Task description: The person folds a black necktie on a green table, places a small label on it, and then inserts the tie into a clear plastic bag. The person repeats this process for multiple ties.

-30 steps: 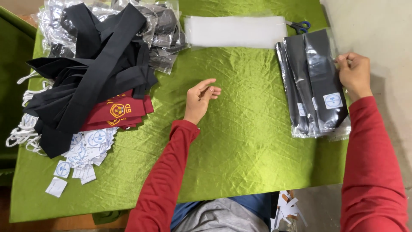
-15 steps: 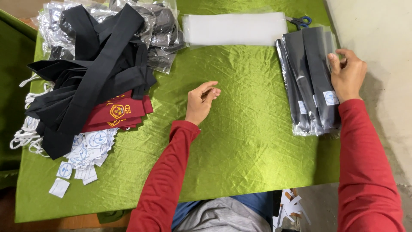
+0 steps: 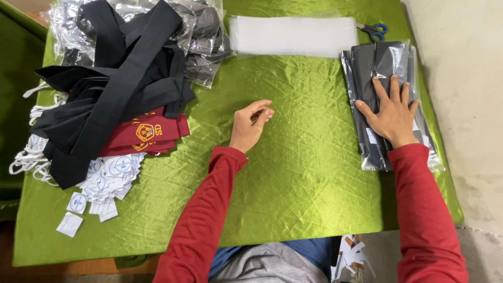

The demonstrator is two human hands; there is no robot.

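My right hand lies flat, fingers spread, on a stack of dark ties in clear plastic bags at the right side of the green tablecloth. My left hand rests on the cloth near the middle, fingers loosely curled and holding nothing. Both arms wear red sleeves.
A heap of black ties covers maroon ties with a crest at the left, over white round-printed labels and white cords. Bagged ties lie at the back, beside a white sheet stack and blue-handled scissors.
My right hand moved from the stack's right edge onto its top and now presses flat. The left hand has hardly moved.
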